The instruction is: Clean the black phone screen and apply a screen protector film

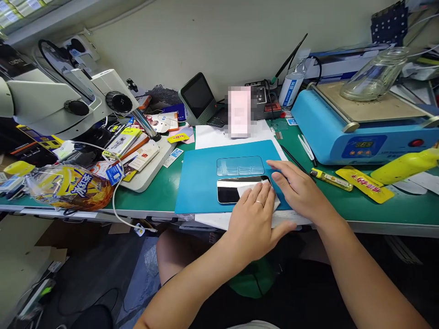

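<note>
A phone [227,195] with a dark, glossy screen lies flat on a blue mat [197,173]. My left hand [254,214], with a ring on one finger, presses a white cloth [244,188] onto the phone's right part. Its fingers lie flat and the thumb points right. My right hand [297,185] is at the right end of the phone, fingers stretched out and apart, with nothing seen in it. Just behind the phone lies a clear glass sheet [240,166] with a dark outline.
A blue heating machine [329,128] bearing a glass jar [375,75] stands at right. Tweezers [307,148] and a yellow tube [331,179] lie beside the mat. At left are a microscope [82,100] and a drink bottle [70,187].
</note>
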`<state>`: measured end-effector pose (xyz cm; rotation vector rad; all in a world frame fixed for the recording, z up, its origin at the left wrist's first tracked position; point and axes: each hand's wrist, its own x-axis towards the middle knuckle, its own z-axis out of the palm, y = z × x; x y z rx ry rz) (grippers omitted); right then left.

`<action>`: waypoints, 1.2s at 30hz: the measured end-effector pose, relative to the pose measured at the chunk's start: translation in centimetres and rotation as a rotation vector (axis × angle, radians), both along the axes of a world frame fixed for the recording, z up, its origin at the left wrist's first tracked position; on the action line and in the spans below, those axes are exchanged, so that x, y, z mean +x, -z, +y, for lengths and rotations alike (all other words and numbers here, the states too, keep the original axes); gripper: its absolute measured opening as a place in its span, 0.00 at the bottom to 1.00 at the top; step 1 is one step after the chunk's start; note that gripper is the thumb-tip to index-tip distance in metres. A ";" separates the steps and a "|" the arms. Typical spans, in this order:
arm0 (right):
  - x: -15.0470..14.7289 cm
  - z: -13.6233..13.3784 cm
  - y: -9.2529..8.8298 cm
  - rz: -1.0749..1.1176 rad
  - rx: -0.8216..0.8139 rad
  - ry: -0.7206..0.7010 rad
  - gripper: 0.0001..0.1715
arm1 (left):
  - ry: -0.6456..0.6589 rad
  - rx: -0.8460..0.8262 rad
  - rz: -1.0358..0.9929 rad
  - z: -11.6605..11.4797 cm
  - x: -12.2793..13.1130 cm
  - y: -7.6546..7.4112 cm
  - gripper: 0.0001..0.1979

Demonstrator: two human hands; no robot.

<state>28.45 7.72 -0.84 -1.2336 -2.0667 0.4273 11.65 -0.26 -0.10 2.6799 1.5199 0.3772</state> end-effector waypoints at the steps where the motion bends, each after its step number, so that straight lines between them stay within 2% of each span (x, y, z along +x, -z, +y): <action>1: 0.0 0.0 0.0 0.003 0.003 0.001 0.27 | -0.010 -0.001 -0.001 0.7 0.1 0.0 0.40; 4: 0.0 0.1 0.1 0.010 0.005 0.015 0.27 | -0.028 0.003 -0.010 2.1 0.8 0.3 0.39; 6: 0.0 0.1 0.1 0.011 0.002 0.016 0.27 | -0.041 0.004 -0.022 1.9 1.1 0.4 0.39; 12: 0.0 -0.1 -0.1 0.003 0.009 0.004 0.28 | -0.050 0.005 -0.022 -2.4 0.6 0.3 0.39; 15: -0.1 -0.2 -0.1 0.002 0.004 0.008 0.28 | -0.052 0.005 -0.008 -3.1 0.3 0.1 0.37; 24: 0.0 0.0 0.0 0.022 0.001 0.009 0.27 | -0.064 0.036 -0.001 1.1 1.5 0.6 0.38; 27: 0.0 -0.1 0.0 0.009 0.016 0.004 0.26 | -0.072 0.028 -0.024 1.3 0.4 0.7 0.36; 33: -0.1 -0.5 -0.2 -0.006 -0.007 -0.010 0.26 | -0.186 -0.015 -0.028 -0.2 -4.0 0.7 0.31; 36: -0.2 -0.6 -0.3 -0.005 -0.022 -0.005 0.27 | -0.216 -0.018 -0.008 -0.8 -4.8 0.6 0.30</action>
